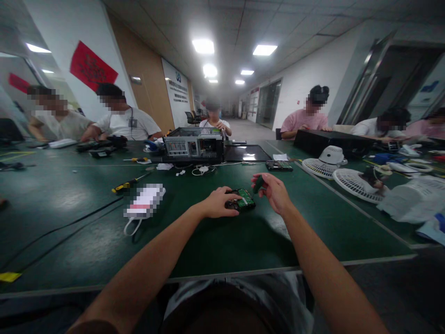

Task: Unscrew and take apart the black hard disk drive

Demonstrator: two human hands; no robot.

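Note:
A small black device with a green circuit board (246, 198) lies on the green table in front of me. My left hand (220, 202) rests on its left side, fingers over the edge and thumb along the near side. Just right of the device, my right hand (273, 192) is raised above the table. Its fingers are closed on a small dark green object (258, 184), apart from the device. What that object is exactly cannot be made out.
An open computer case (194, 146) stands at the back beside a flat dark panel (246, 153). Another circuit board device (279, 165) lies behind my right hand. A yellow-black screwdriver (125, 185) and a white phone-like item (145, 200) lie left, fan parts (358, 184) right. Several people sit around.

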